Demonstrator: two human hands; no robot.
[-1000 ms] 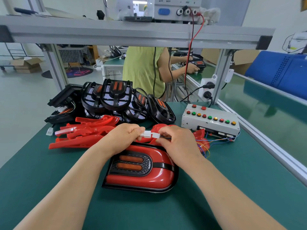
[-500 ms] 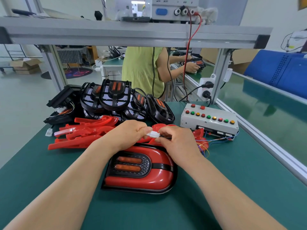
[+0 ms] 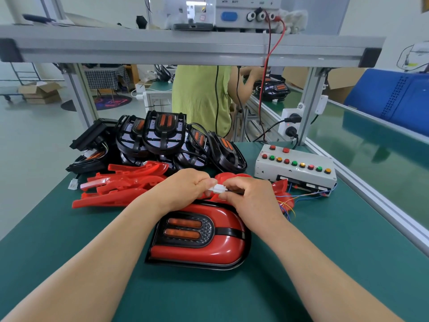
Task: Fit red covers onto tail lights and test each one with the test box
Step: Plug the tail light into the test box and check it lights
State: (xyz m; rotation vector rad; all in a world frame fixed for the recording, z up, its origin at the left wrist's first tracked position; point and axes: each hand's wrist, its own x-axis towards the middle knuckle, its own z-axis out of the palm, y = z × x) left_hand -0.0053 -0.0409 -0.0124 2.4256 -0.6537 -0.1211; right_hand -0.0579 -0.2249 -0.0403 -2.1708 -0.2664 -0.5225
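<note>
A tail light with its red cover [image 3: 199,238] fitted lies on the green mat in front of me. Just above its far edge, my left hand [image 3: 185,189] and my right hand [image 3: 250,201] each pinch one half of a white connector [image 3: 218,188]; the halves meet between my fingertips. The grey test box [image 3: 294,167], with a row of coloured buttons, sits to the right, and thin coloured wires run from it under my right hand. Loose red covers [image 3: 120,187] lie to the left. Uncovered black tail lights [image 3: 162,135] are piled behind.
An aluminium frame [image 3: 185,47] spans the bench overhead and carries a power supply [image 3: 246,10] with red and black leads. A person in a yellow-green top [image 3: 199,98] works at the bench behind. A conveyor rail [image 3: 371,182] runs along the right.
My hands have drawn together, so the white connector halves now meet between my fingertips. The covered tail light has not moved.
</note>
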